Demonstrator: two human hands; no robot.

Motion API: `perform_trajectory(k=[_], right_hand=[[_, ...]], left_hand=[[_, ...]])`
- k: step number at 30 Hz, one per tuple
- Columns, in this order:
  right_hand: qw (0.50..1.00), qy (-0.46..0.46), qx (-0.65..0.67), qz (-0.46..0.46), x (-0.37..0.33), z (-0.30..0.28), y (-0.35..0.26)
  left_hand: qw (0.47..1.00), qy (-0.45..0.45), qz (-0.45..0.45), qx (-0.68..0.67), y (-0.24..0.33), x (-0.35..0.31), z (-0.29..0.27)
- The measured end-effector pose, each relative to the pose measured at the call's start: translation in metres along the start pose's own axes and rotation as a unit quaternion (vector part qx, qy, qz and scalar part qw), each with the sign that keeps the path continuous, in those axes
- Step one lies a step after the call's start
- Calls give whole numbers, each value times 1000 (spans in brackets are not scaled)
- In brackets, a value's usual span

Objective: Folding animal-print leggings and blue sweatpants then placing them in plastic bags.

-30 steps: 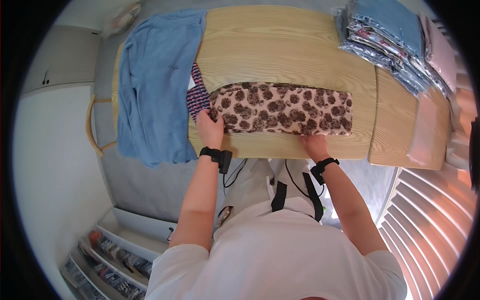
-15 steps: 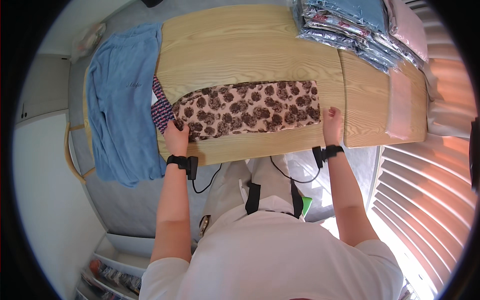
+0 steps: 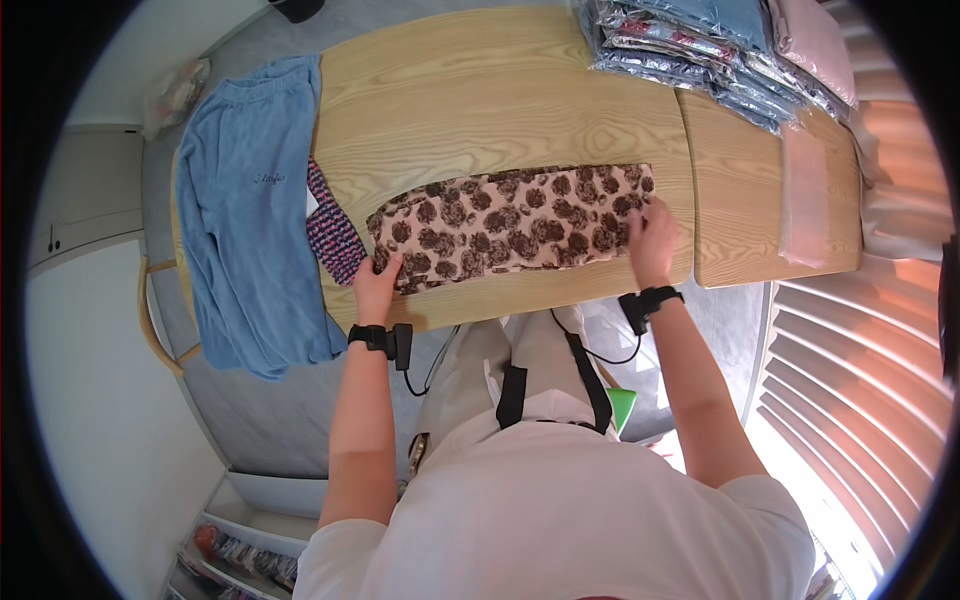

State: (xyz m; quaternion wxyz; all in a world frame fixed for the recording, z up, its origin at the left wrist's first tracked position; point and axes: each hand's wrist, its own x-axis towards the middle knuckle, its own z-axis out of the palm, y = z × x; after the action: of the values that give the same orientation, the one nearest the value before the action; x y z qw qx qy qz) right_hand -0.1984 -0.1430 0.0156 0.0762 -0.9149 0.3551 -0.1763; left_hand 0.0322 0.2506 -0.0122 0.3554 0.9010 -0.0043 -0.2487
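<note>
A long folded garment [image 3: 520, 225], pink with dark brown rose-like blotches, lies lengthwise near the front of the wooden table [image 3: 470, 110]. My left hand [image 3: 376, 290] is closed at its lower left corner, the thumb on top of the cloth. At the right end, my right hand [image 3: 652, 248] has curled fingers against the garment's edge. Left of my left hand lies a knitted piece [image 3: 335, 235] in pink and navy with a white tag, partly under blue garment cloth. That blue garment [image 3: 245, 210], with small dark lettering, drapes over the table's left end.
Plastic-wrapped folded clothes [image 3: 690, 50] are stacked at the far right, beside a pink packed bundle [image 3: 815, 50]. A clear pinkish plastic sheet [image 3: 803, 195] lies on the right-hand table. A pleated curtain [image 3: 850, 400] hangs at the right; shelves [image 3: 265, 505] stand at lower left.
My right hand has moved left onto the garment's right end. The patterned garment and my left hand have shifted slightly right, uncovering more of the knitted piece.
</note>
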Motion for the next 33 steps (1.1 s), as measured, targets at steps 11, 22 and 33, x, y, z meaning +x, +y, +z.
perform_trajectory(k=[11,22,33], right_hand=[[967,-217,2,-131,-54,26,-99],[738,-284,521,321,15,-19,25],[508,-316,671,439,35,-8,53]], left_hand=[[917,-138,-100,-361,122,-52,-31],[962,-142,166,-166,260,-88,81],[913,-320,241,-74,243,-109,195]])
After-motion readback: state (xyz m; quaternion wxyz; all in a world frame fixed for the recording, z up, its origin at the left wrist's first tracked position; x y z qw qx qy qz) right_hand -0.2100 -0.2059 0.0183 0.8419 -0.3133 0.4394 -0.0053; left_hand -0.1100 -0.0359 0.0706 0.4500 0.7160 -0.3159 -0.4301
